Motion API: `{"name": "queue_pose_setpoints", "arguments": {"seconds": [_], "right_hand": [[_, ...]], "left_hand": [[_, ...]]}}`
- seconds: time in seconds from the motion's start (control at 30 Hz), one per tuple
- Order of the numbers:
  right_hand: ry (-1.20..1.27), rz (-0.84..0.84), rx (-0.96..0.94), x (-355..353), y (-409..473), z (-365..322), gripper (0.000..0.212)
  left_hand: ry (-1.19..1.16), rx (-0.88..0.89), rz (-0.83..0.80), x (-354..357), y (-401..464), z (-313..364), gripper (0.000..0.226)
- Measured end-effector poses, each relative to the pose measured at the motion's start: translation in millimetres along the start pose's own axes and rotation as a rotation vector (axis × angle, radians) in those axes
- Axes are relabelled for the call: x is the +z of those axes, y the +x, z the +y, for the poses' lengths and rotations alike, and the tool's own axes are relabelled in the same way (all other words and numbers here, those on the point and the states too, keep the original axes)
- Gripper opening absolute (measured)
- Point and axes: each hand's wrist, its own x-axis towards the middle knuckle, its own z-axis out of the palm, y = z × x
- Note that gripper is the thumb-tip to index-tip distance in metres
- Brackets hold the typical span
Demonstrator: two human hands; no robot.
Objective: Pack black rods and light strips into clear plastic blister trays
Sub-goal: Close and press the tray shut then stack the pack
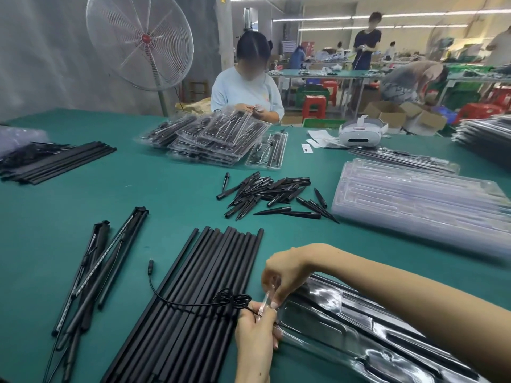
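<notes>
A: Bottom centre, our left hand [255, 331] and right hand [284, 280] both pinch the strip [266, 301] end at the tray [367, 335] corner.

B: Its cable [193, 301] loops over the rods [199, 294], so we could snag it. Spikes [265, 193] mid-frame, packed trays [215, 139] further up.

Both hands meet at the near end of the clear blister tray [359, 324]: right hand [284, 275] pinching a clear light strip [265, 303] from above, left hand [257, 330] gripping its lower end. Left of the tray, black rods [199, 286] lie side by side on the green table [138, 194], a coiled cable [232, 298] draped over them.
</notes>
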Motion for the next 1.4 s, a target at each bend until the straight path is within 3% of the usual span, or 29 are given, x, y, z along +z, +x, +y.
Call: {"name": "queue_pose_setpoints", "arguments": {"seconds": [0.17, 0.47, 0.67, 0.93, 1.1, 1.27, 1.4], "right_hand": [[-0.056, 0.050, 0.006, 8, 0, -2, 0.029], [0.205, -0.080, -0.043, -8, -7, 1, 0.025], [0.093, -0.113, -0.039, -13, 0, -4, 0.029], [-0.052, -0.003, -0.053, -3, 1, -8, 0.038], [-0.102, -0.002, -0.049, 2, 3, -10, 0.029], [-0.103, -0.021, -0.055, 3, 5, -9, 0.026], [0.033, 0.015, -0.073, -1, -3, -2, 0.032]], "left_hand": [[0.009, 0.013, 0.009, -1, -4, -1, 0.020], [-0.082, -0.063, -0.062, -3, 2, 2, 0.021], [-0.095, -0.054, -0.084, -4, -3, 9, 0.022], [-0.089, -0.048, -0.069, -5, -7, 6, 0.022], [-0.011, -0.009, -0.012, -2, -6, -1, 0.021], [0.030, 0.008, 0.014, 0, -10, -2, 0.025], [-0.016, -0.019, -0.030, -2, -7, 5, 0.028]]}}
